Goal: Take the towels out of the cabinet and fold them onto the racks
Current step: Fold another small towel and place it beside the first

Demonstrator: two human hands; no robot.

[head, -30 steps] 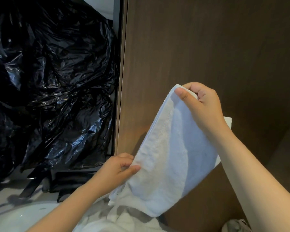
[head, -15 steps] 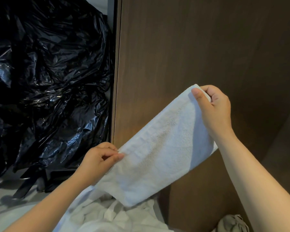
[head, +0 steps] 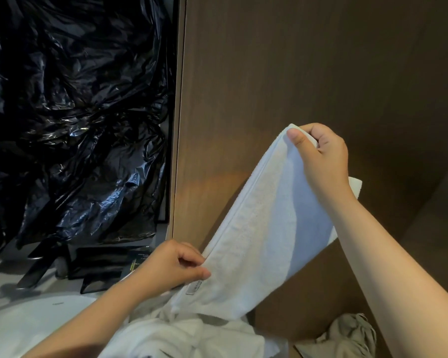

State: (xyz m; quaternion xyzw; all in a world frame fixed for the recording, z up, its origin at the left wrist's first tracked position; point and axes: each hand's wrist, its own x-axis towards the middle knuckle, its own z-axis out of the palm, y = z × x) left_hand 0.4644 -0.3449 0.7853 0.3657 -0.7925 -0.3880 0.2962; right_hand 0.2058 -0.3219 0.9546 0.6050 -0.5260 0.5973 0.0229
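Observation:
I hold a white folded towel [head: 264, 228] stretched at a slant in front of a brown wooden panel [head: 282, 81]. My right hand [head: 321, 161] pinches its upper corner between thumb and curled fingers. My left hand [head: 173, 264] pinches the lower corner near a small sewn label. Below the towel lies a heap of more white towels [head: 181, 334] at the bottom of the view. No rack is in view.
Crumpled black plastic bags [head: 73, 120] fill the left side. Black flat items [head: 98, 264] lie on a pale surface [head: 8, 288] beneath them. A beige cloth bundle [head: 347, 337] sits at the bottom right beside the brown panel.
My right hand has lifted its corner higher and my left hand has shifted right, so the towel hangs steeper than half a second ago.

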